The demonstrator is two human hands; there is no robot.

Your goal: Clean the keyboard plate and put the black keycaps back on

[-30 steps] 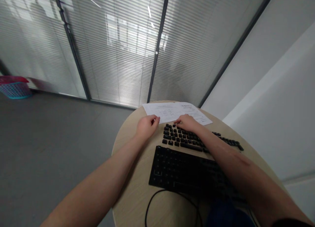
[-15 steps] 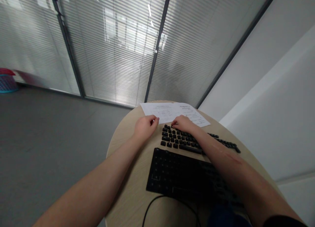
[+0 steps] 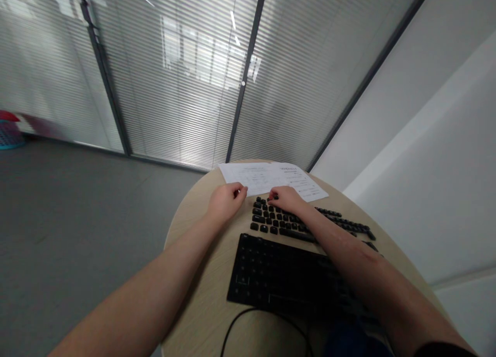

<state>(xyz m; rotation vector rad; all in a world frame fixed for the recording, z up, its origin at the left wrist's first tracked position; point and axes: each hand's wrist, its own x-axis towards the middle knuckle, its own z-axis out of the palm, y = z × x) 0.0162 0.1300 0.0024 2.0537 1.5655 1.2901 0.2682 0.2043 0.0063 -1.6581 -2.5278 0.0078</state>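
Loose black keycaps (image 3: 267,216) lie in rows on the round table, laid out like a keyboard. Below them is a black keyboard base (image 3: 279,274) without its caps. My right hand (image 3: 285,198) reaches over the upper rows, its fingertips pinched together at a keycap near the top left; the hand and forearm hide part of the rows. To the left, by the paper's corner, my left hand (image 3: 227,199) rests with curled fingers, thumb and forefinger nearly meeting. Whatever it may hold is hidden.
Printed paper sheets (image 3: 267,176) lie at the table's far edge. A black cable (image 3: 248,311) curves below the keyboard base. Beyond the table (image 3: 186,217) are a glass wall with blinds (image 3: 182,98) and, at far left, a blue and red basket (image 3: 10,132).
My right hand has shifted slightly down and its forearm has moved, uncovering more keycaps on the right. My left hand keeps its place; the whole view has shifted a little.
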